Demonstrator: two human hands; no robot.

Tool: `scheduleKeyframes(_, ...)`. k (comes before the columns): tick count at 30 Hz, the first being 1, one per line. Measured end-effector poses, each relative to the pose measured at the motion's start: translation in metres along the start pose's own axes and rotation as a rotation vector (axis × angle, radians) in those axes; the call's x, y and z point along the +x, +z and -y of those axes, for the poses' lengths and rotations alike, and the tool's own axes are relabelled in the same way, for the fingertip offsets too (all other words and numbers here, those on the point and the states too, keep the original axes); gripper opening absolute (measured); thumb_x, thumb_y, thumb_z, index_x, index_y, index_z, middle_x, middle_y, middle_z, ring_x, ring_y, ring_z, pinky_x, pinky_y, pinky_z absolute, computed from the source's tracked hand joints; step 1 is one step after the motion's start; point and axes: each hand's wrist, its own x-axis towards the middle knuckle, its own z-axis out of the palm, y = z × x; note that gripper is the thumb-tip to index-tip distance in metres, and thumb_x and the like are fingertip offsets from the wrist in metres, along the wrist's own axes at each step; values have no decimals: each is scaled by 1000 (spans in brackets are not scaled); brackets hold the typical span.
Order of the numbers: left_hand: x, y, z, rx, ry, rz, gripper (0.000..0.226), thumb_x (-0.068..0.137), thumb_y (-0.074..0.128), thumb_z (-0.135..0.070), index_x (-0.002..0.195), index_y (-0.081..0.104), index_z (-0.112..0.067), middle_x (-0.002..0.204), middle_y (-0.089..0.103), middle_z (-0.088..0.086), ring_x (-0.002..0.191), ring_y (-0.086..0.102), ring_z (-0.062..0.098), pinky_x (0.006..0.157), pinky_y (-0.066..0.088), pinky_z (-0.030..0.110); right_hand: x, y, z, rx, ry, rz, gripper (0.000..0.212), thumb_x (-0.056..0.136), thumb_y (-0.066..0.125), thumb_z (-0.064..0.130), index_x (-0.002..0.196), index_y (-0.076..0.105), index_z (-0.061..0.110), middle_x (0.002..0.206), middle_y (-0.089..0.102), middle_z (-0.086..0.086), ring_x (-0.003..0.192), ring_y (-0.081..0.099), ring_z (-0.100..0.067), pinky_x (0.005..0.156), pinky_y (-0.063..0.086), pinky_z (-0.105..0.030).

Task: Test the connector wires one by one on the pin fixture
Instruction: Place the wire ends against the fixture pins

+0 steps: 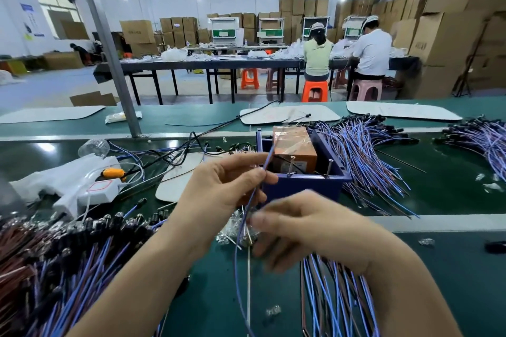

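My left hand [227, 183] pinches a blue connector wire [241, 227] just in front of the pin fixture [304, 183], a blue box with an orange block and upright metal pins [290, 165] inside. The wire's upper end points toward the pins and its long tail curves down toward me. My right hand [298, 224] is blurred below the left, fingers curled at the same wire's lower stretch; whether it grips the wire is unclear. Small clear parts lie under the hands.
Heaps of blue and brown connector wires lie at left [54, 268], bottom right [336, 295] and right of the fixture [369, 161]. A white power strip [95, 191] and white bags sit at left. A metal post [120, 76] stands behind. Two people work at a far table.
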Motion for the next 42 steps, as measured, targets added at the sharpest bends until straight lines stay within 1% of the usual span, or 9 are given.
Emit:
scheduleKeyframes(2,-1,2,3,85,15,7,18,86,61,3,88,71,-12,70,73,3,54,63,5,53,49,13,2,-8,1,125,-78,-218,28,84,62,39,90,71,13,80,74,-8,65,67,-19,56,55,-24)
scheduleKeyframes(5,-1,6,7,152,-19,25,16,88,59,3,86,68,-9,73,74,8,52,64,10,51,51,17,7,-12,-2,192,-206,-471,23,88,62,31,82,75,12,76,74,-9,57,63,-13,45,46,-17)
scheduleKeyframes(9,0,10,14,130,-80,53,15,90,57,3,83,63,-10,72,74,5,58,69,15,53,55,22,16,-8,-7,137,-258,-633,19,88,66,20,73,77,17,64,70,-2,53,54,-6,39,37,-16)
scheduleKeyframes(17,3,10,21,72,-179,59,10,93,53,5,86,57,-2,70,73,10,59,70,21,56,58,26,20,-19,-11,231,-238,-715,23,95,55,9,76,68,11,59,70,1,44,58,-6,38,40,-15)
scheduleKeyframes(24,7,6,38,154,-203,23,12,93,52,4,87,57,-5,73,73,9,64,72,25,61,60,30,9,-50,-32,-69,-39,-748,19,92,55,0,82,65,12,54,66,-3,38,49,-13,35,36,-16)
scheduleKeyframes(27,10,3,47,227,-211,-10,13,93,51,7,93,57,-5,80,71,13,61,71,24,54,57,27,4,-60,-41,-143,90,-715,26,90,54,-4,77,62,17,56,64,-11,39,46,-14,34,36,-17)
scheduleKeyframes(30,13,1,55,275,-230,-14,18,93,47,9,95,58,-5,87,68,16,60,71,23,53,56,24,2,-65,-45,-158,177,-658,22,89,50,-8,79,64,5,53,58,-13,33,43,-12,33,33,-15)
scheduleKeyframes(36,14,1,65,296,-258,5,21,93,47,9,95,60,-6,91,68,18,66,73,26,55,56,24,6,-65,-47,-183,230,-633,21,86,47,-6,80,67,-6,47,54,-9,34,38,-12,34,33,-16)
scheduleKeyframes(42,16,0,67,287,-262,1,19,93,47,10,96,60,-4,93,68,20,66,72,27,55,55,23,8,-68,-55,-197,224,-696,21,86,48,-1,81,68,-6,46,56,-6,36,41,-13,36,34,-18)
